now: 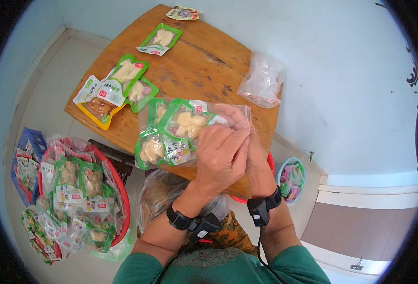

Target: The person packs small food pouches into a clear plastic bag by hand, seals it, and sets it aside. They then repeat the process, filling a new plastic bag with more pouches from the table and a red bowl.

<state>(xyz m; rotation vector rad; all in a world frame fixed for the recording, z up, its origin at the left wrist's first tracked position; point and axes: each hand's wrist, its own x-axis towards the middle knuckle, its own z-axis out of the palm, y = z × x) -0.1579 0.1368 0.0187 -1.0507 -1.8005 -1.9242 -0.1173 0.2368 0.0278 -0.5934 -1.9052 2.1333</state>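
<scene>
Both my hands hold one clear zip bag [190,130] over the near edge of the wooden table [204,61]. Inside it are several green snack packets [171,137]. My left hand [221,158] pinches the bag's right end from the front, fingers closed on the plastic. My right hand [251,146] sits behind it, gripping the same end of the bag. Both wrists wear black bands with cables.
Loose green packets [128,80], a yellow packet [98,106] and an empty clear bag [263,80] lie on the table. A red basin [83,199] full of packets stands on the floor at left, beside a blue box [27,163]. A small bucket [291,180] sits at right.
</scene>
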